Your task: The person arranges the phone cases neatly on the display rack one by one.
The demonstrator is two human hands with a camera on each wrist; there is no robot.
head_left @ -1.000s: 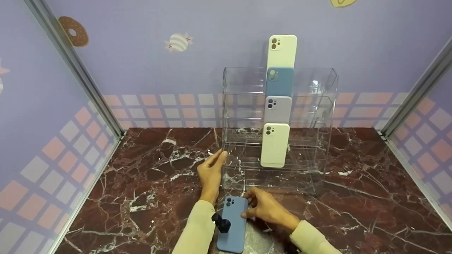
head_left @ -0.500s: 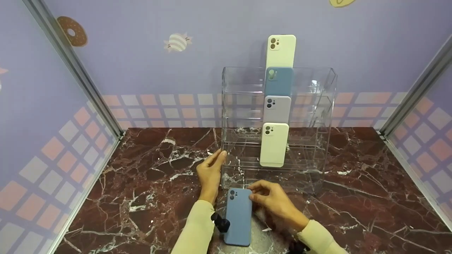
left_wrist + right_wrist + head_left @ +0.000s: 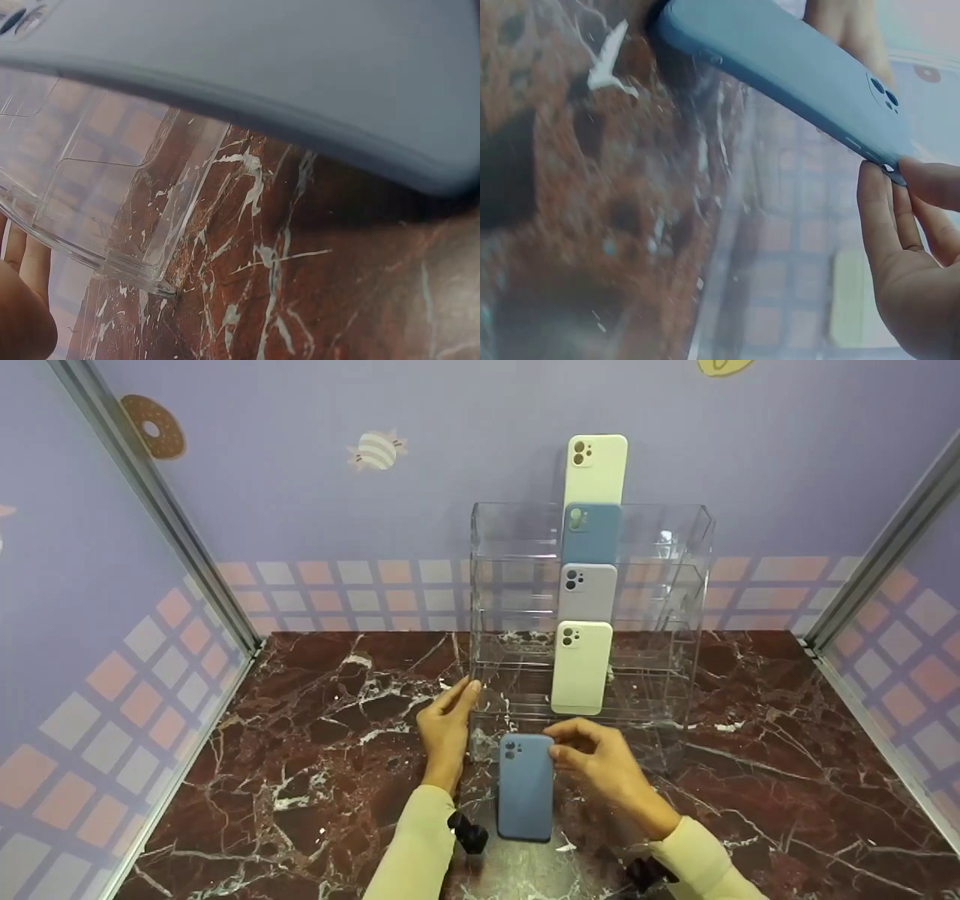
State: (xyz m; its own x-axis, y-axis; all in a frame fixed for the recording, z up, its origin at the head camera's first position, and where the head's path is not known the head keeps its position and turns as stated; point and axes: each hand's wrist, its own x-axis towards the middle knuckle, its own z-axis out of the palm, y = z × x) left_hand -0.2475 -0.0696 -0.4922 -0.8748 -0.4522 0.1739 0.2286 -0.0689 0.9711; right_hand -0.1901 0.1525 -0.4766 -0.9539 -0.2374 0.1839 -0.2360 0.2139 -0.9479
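Note:
My right hand [image 3: 600, 757] pinches a blue phone case [image 3: 526, 795] by its upper right corner. Its thumb lies on the back face and its fingers are behind, as the right wrist view of the case [image 3: 780, 67] shows. The case tilts upright, camera cutout at the top, in front of a clear acrylic tiered stand [image 3: 517, 540]. My left hand [image 3: 448, 731] touches the stand's left side wall from outside with extended fingers. On the stand, a column holds a cream case [image 3: 583, 671], a lilac case [image 3: 589, 592], a blue case [image 3: 592, 540] and another cream case [image 3: 598, 472].
The stand is on a dark red marbled table [image 3: 337, 810], near the purple patterned back wall [image 3: 300, 495]. Side panels with metal corner posts [image 3: 161, 510] enclose the table. Black wrist-camera mounts [image 3: 469, 834] sit at both sleeves.
My right hand has lifted the blue phone case from the table's front and carried it forward and rightward towards the stand, tipping it more upright. The left hand stays at the stand's side.

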